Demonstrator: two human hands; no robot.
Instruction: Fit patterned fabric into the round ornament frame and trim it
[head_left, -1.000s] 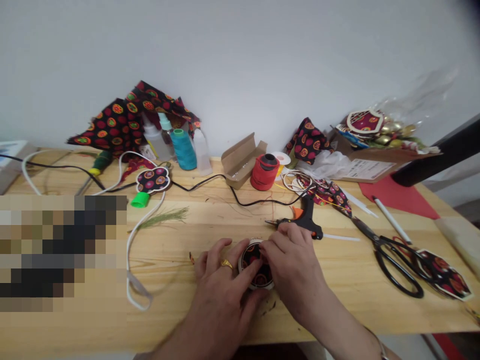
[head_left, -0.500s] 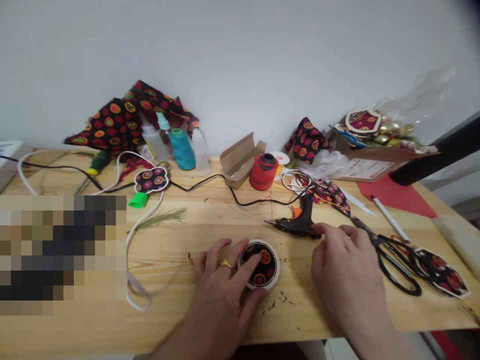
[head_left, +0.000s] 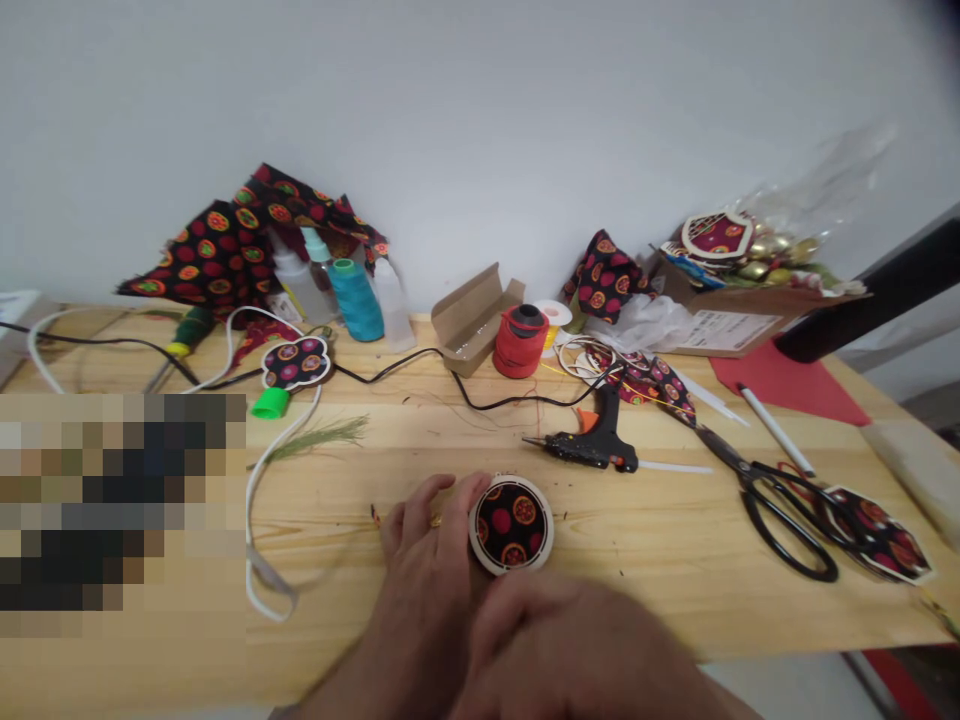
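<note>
Fingers: the left hand (head_left: pixel 431 560) lies flat on the bench (head_left: pixel 675 540), fingers (head_left: pixel 420 505) loosely spread, their tips touching the left rim of the round fabric-covered disc (head_left: pixel 512 523).
Right hand (head_left: pixel 570 650): low and close to the camera, blurred; I cannot tell whether its fingers are spread or curled, and it holds nothing visible.
Disc: flat on the bench, patterned face up, just in front of the glue gun (head_left: pixel 592 445).
Step in hand: seemingly steadying the disc.
Next move calls for: a free right hand; scissors (head_left: pixel 772 495) lie well to the right.
</note>
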